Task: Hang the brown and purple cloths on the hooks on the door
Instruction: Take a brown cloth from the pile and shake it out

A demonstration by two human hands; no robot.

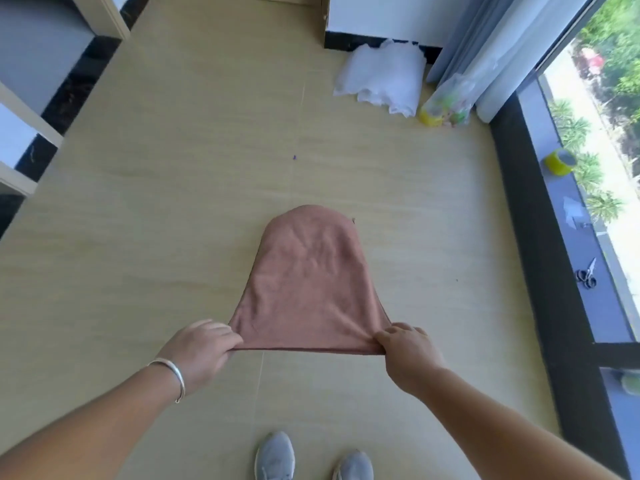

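A brown cloth [308,282] hangs stretched out in front of me above the floor, its top edge pulled taut between both hands. My left hand [199,351], with a silver bangle on the wrist, pinches the cloth's left corner. My right hand [408,351] pinches its right corner. The cloth's far end curves round and droops away from me. No purple cloth, door hooks or door show in this view.
Beige floor [173,220] below. A white crumpled sheet [381,77] and a plastic bag with a yellow roll [446,105] lie by the grey curtain [485,46]. The window sill at right holds a yellow tape roll [559,162] and scissors [587,273]. My grey shoes [277,457] are at the bottom.
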